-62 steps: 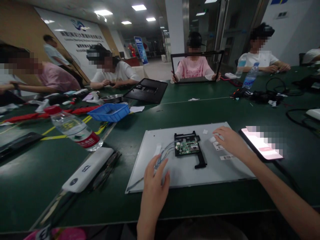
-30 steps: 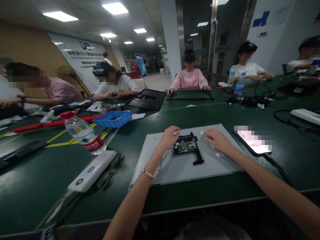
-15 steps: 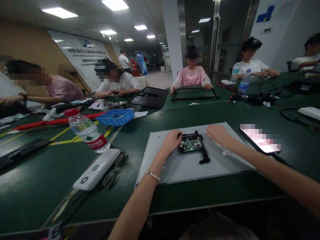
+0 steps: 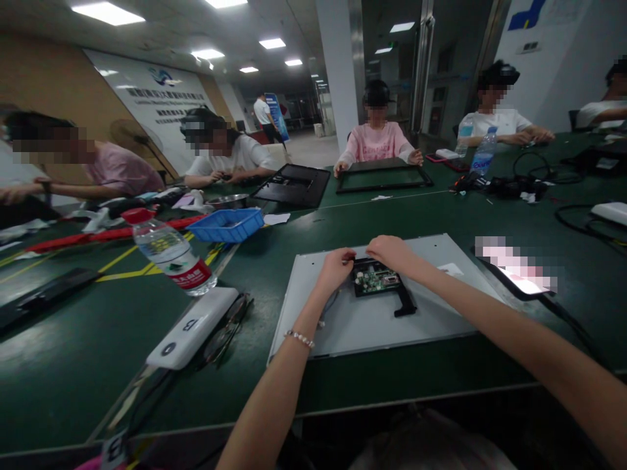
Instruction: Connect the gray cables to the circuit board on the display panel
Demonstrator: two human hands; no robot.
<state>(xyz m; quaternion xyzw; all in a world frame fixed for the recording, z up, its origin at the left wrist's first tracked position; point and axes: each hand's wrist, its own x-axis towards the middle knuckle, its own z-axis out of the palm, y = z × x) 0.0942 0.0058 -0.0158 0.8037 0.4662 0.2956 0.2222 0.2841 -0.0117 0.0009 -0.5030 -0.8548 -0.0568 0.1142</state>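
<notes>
A flat grey display panel lies on the table in front of me. On it rests a black plastic bracket with a leg toward me, around a green circuit board. My left hand is closed on the bracket's far left corner. My right hand is closed, fingers bent down at the bracket's far edge. Its fingertips are hidden, so I cannot make out what they hold. Thin wires show beside my left wrist.
To the left stand a tilted water bottle, a white power bank, glasses and a blue tray. A lit phone lies right of the panel. Across the table a co-worker holds a black frame.
My right hand has moved left, from the bare panel beside the bracket to the bracket's far edge. The left hand stays at the far left corner.
</notes>
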